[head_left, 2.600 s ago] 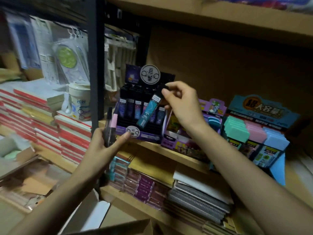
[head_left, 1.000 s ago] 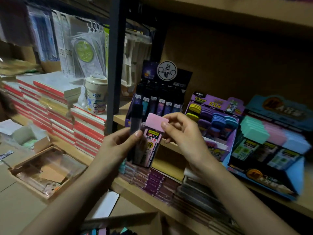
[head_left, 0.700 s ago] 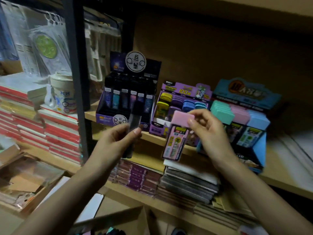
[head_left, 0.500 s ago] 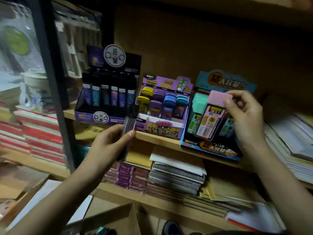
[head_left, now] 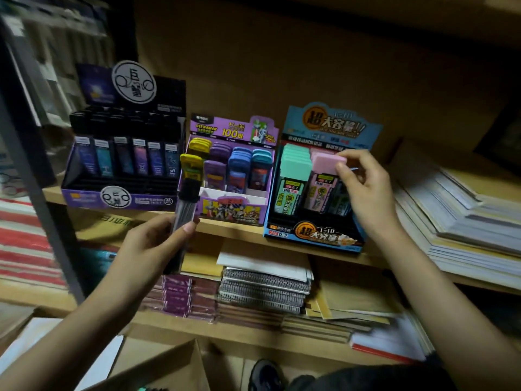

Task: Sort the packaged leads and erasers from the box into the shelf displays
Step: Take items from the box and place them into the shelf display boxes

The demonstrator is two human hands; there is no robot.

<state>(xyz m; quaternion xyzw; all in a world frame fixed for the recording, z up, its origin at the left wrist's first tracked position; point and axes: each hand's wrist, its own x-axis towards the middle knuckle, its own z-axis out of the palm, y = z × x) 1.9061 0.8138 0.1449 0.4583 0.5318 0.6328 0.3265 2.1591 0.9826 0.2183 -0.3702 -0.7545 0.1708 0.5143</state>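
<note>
Nearest to us, low and left of the blue display [head_left: 315, 238], we see the flap of a cardboard box [head_left: 169, 368], and just right of it a dark shoe [head_left: 265, 375]. On the shelf below the blue display lie spiral notebooks [head_left: 262, 289], with a purple stack [head_left: 180, 297] on their far side from the display.

Left of the blue display, in front of the shelf edge, the left hand [head_left: 152, 244] grips 1 clear lead case [head_left: 184, 215] with a black cap. The thumb is on its front and the fingers are curled behind. The case stands nearly upright, apart from the display.

At the blue display itself, the right hand [head_left: 366, 190] pinches the pink cap of 1 lead pack [head_left: 327, 163] between thumb and fingertips. That pack stands in the display's middle column, just beside the mint packs [head_left: 296, 165] on the display's left side. We cannot tell if it is fully seated.

Just beside the blue display's left wall sits a purple display [head_left: 234, 214] holding yellow, purple and blue cases in 4 columns, and beyond that is a black display [head_left: 118, 197]. Right of the blue display rests a pile of paper [head_left: 465, 221]. Behind it rises a brown back panel [head_left: 310, 57].
</note>
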